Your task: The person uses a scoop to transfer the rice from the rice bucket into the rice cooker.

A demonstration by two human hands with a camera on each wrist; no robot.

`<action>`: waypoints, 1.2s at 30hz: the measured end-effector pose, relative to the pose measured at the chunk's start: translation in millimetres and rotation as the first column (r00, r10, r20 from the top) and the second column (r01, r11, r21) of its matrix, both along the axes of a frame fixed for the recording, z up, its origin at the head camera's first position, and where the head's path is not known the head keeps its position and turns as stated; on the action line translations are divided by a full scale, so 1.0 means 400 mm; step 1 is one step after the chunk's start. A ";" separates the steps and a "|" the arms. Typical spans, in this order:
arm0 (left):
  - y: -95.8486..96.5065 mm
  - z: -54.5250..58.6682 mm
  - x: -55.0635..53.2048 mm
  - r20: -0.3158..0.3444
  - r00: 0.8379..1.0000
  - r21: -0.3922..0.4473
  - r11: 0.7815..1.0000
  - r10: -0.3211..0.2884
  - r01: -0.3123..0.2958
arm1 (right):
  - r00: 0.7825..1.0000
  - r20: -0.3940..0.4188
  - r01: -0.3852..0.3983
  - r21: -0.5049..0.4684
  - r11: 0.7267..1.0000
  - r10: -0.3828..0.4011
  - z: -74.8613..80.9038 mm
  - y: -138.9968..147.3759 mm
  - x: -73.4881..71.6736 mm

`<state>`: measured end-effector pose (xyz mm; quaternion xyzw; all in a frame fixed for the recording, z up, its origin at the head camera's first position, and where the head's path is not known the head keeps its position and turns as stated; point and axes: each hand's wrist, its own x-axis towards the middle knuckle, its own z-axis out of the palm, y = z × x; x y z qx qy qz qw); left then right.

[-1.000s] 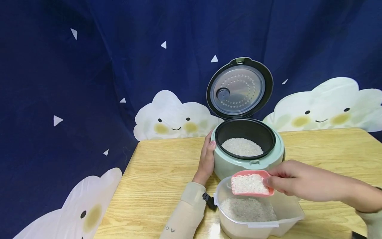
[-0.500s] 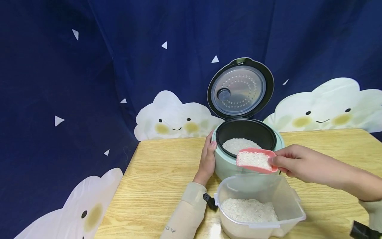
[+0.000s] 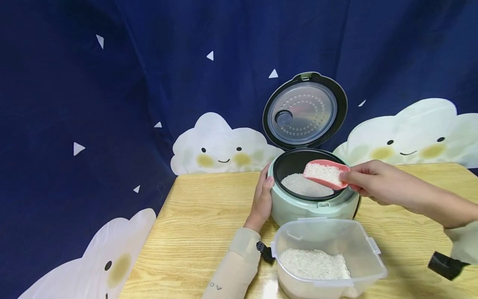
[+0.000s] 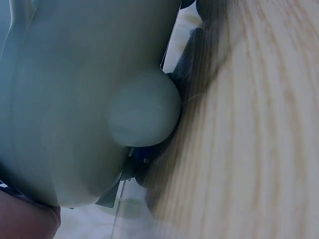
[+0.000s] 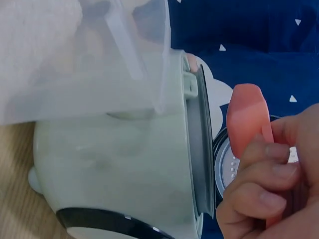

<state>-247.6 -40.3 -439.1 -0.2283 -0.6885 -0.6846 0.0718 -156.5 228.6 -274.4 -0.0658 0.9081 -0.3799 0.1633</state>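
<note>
The R hand (image 3: pixel 381 182) is grasping a small coral-pink plastic scoop (image 3: pixel 324 173) by its handle end, thumb on top and the other fingers curling beneath (the R wrist cam is showing those bent fingers & the scoop's underside). The scoop is carrying a load of white rice grains and is hovering over the opening of a round black inner pot (image 3: pixel 289 164), toward its R side; in the head view it's sitting b/w the two hands, just L of the R fingertips and well apart from the L hand (image 3: pixel 260 201). That L hand is lying against the L side of a rounded mint-green rice cooker (image 3: pixel 313 211), fingers fairly straight along the wall, thumb resting near the rim, i.e. pressing rather than clenching. A heap of rice (image 3: pixel 298 185) is lying in the pot, and the cooker's round lid w/ a silver inner plate (image 3: pixel 304 112) is standing open behind. A translucent plastic container (image 3: pixel 362 245) w/ more rice is sitting in front of the cooker on a light wood-grain table (image 3: pixel 209 207); can't tell if the two are touching. A navy backdrop w/ white triangles (image 3: pixel 224 33) is hanging behind.
</note>
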 end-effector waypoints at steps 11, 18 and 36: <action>0.001 0.002 0.003 0.001 1.000 -0.006 1.000 0.002 -0.002 | 0.984 -0.177 0.053 0.191 0.980 -0.018 -0.002 -0.010 -0.033; 0.000 0.001 0.001 -0.004 1.000 -0.007 1.000 0.000 0.000 | 0.920 -0.388 0.098 0.348 0.933 0.048 -0.012 -0.019 -0.033; 0.000 0.001 0.000 0.010 1.000 -0.017 1.000 0.009 -0.009 | 0.817 -0.570 0.229 0.459 0.858 0.087 -0.028 -0.032 -0.043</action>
